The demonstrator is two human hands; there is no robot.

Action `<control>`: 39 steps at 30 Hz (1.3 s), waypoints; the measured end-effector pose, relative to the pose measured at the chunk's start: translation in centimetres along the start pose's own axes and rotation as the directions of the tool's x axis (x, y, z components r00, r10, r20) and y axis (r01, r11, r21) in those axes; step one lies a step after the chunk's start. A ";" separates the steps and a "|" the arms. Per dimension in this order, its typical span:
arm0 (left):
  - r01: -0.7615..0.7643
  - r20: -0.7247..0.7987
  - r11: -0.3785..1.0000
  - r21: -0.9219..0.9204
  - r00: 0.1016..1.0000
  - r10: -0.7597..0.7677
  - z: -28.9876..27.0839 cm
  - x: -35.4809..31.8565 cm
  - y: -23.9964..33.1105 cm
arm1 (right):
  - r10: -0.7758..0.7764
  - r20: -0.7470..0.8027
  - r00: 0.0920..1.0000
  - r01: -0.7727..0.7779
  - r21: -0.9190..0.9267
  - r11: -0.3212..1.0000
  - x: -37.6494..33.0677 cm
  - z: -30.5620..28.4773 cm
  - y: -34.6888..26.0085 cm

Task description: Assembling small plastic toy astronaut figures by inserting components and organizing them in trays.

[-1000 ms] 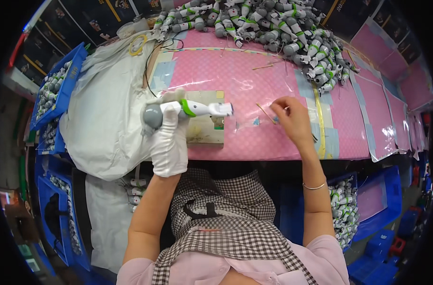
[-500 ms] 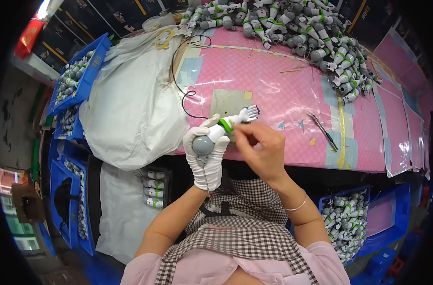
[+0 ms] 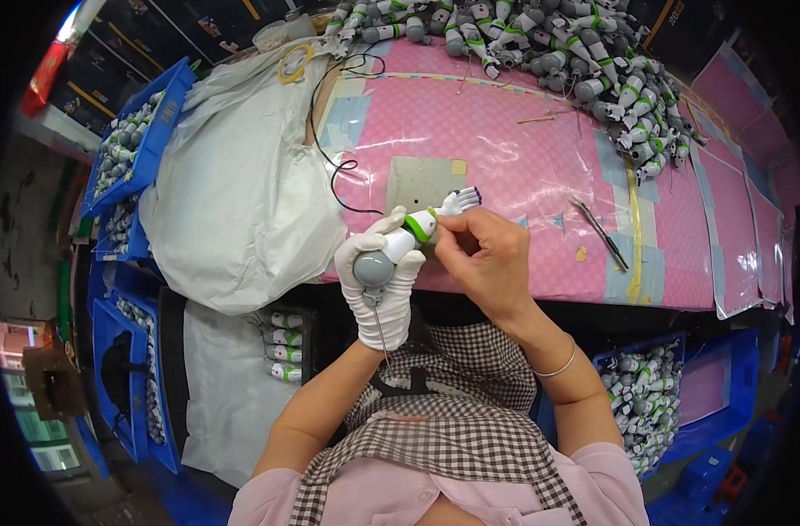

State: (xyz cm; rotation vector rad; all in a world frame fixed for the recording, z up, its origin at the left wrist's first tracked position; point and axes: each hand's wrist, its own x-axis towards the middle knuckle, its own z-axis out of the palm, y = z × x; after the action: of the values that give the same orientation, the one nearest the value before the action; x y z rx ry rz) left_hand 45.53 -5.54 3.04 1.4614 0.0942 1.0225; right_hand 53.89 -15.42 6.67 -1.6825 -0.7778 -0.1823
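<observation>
Right fingers pressed together at toy arm, gripped by gloved left hand; green band already fitted, work judged unfinished.

Bright, fairly even light on the grip here: the gloved left hand reads pale and clear, and the toy arm catches a soft highlight on its grey ball. Just beyond, white glare streaks the pink sheet! Nearer than the grip, under the sheet's front edge, deep shadow. Far out around it, lines bow, detail softens, corners go black.
</observation>
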 end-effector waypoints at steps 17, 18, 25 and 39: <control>0.266 0.029 0.935 -0.232 0.963 -0.267 -0.6 5.0 4.1 | 0.164 -0.136 0.977 -0.168 -0.016 0.986 2.5 -4.6 5.2; 0.321 0.049 0.873 -0.367 0.944 -0.327 -0.6 6.2 4.3 | 0.116 -0.125 0.985 -0.136 -0.169 0.976 2.7 -5.4 6.6; 0.550 0.331 0.248 -0.797 0.743 -0.582 -0.4 9.7 3.4 | -0.227 -0.028 0.974 0.143 -0.699 0.700 1.9 -5.6 5.5; 0.688 0.435 0.172 -0.705 0.612 -0.661 0.9 7.8 3.2 | -0.163 0.299 0.940 0.051 0.352 0.935 -1.4 -1.9 1.3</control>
State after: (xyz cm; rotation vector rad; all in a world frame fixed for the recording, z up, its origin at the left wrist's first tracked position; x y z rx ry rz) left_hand 49.17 -2.16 9.87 0.3671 0.1898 0.1520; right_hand 54.14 -17.84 5.41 -1.3540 -1.0842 0.1530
